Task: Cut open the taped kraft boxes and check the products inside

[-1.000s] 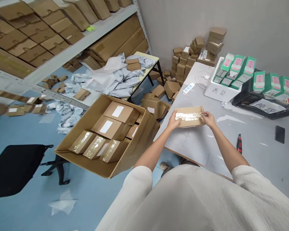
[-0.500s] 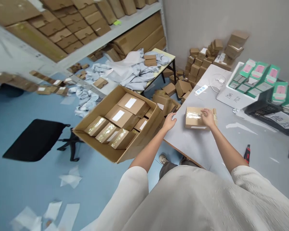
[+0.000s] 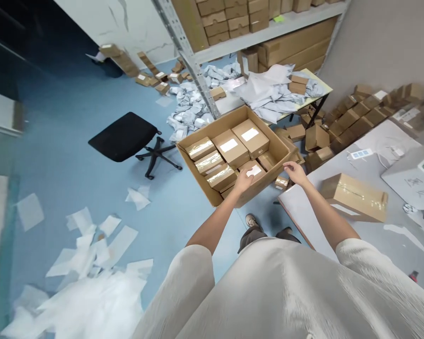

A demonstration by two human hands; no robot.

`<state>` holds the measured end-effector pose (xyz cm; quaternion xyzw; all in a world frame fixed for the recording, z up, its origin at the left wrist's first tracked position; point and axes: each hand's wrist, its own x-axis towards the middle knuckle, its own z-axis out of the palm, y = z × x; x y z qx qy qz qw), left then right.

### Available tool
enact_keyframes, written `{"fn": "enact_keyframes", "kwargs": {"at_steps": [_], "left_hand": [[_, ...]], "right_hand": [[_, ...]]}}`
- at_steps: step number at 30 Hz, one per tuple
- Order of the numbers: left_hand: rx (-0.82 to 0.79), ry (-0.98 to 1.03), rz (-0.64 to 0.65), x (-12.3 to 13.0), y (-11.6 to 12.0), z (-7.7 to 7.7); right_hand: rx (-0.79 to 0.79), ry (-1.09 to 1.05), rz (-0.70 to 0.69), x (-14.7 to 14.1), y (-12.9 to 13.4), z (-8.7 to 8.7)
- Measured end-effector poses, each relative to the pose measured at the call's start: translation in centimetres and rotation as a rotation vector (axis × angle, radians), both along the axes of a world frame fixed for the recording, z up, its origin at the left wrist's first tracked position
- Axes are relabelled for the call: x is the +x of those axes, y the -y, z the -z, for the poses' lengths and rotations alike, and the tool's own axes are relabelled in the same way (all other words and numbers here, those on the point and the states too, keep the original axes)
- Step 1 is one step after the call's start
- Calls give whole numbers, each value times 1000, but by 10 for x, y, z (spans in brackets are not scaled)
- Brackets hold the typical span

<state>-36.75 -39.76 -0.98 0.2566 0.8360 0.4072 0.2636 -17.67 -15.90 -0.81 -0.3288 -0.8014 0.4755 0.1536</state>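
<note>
1. While looking down from the head view over an open cardboard carton, holding the left hand and the right hand apart, one at the carton's near end and one at its right corner.
2. Resting the left palm on a labelled kraft box sitting low at the carton's near end, with no clear sign of a clamped grip.
3. Touching the carton's right rim with the right fingers, a grip there being impossible to confirm.
4. Judging from the hands, working on that labelled kraft box inside the carton; any lift calling for fingers down its sides, since neighbouring boxes are standing tightly against it.
5. Showing three tape-wrapped boxes in a row along the carton's left side and two white-labelled boxes toward the far end.
6. Keeping a large taped kraft box lying on a grey table to the right, with a small taped box just beside the carton, its support unclear.
7. Offering no readable brand: white labels showing no legible print, and handwritten characters on a white bin at far right staying too unclear to read.
</note>
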Motion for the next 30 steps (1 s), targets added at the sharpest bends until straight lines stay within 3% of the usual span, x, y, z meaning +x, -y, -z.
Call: {"fn": "enact_keyframes", "kwargs": {"at_steps": [6,13,22,26,30], "left_hand": [[-62,203,-135,-47,64,29],[-104,299,-262,-59,100,70],[-185,318,-342,-64,119,113],[-236,307,-329,-65,114,142],[-255,308,-283,-67,102,170]], "right_hand": [[-71,64,-163,-81,49,20],[-61,186,-354,-128,80,55],[-37,358,-653,-176,89,119],[21,438,-850,-206,99,160],[42,481,-899,-218,105,199]]}}
